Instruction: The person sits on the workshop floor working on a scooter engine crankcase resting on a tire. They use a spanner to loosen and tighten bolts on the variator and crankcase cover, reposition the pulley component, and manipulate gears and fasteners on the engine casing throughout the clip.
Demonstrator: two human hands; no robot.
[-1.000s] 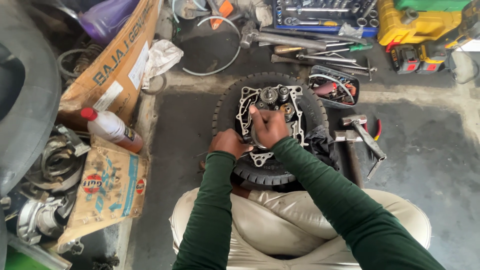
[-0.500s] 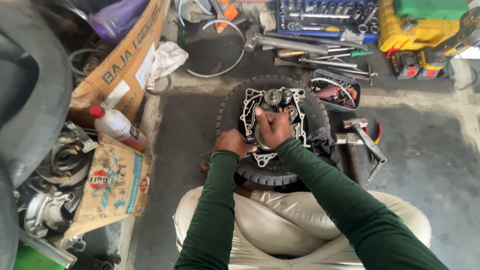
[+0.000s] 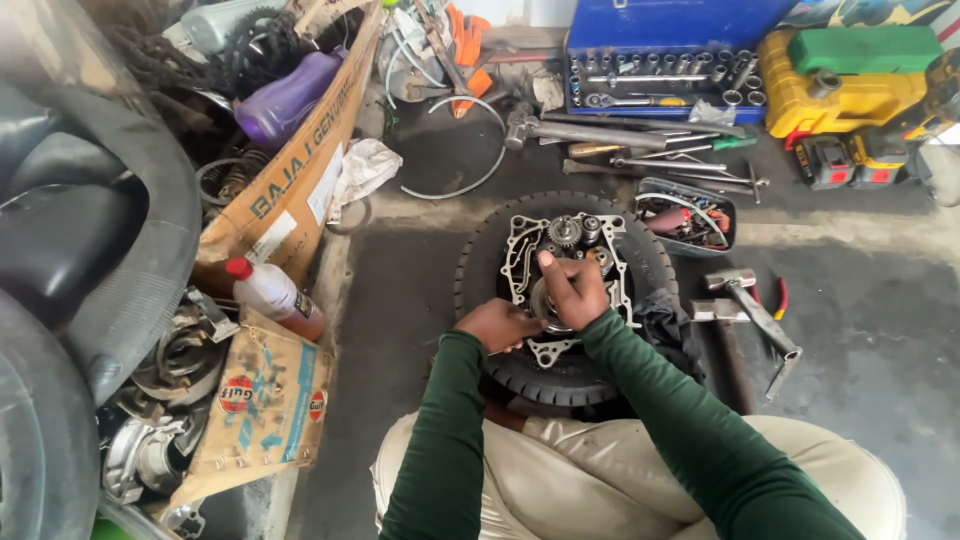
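Note:
A silver engine case half (image 3: 520, 262) with exposed gears (image 3: 565, 232) lies flat on a black tyre (image 3: 480, 262) on the floor in front of me. My right hand (image 3: 572, 288) is closed around a round metal part in the middle of the case, thumb pointing up. My left hand (image 3: 503, 324) rests on the case's near left edge, fingers curled against it. Both arms wear dark green sleeves. My hands hide the part under the right hand, so I cannot name it.
A hammer (image 3: 745, 300) and red-handled pliers (image 3: 780, 298) lie right of the tyre, a small parts tray (image 3: 688, 215) behind it. A blue socket set (image 3: 660, 80), loose tools and a yellow case (image 3: 850, 85) line the back. Cardboard boxes (image 3: 265, 410), a red-capped bottle (image 3: 272, 295) and tyres crowd the left.
My right hand has shifted slightly on the middle of the case, thumb now raised. The left hand stays at the case's edge. The view has tilted a little.

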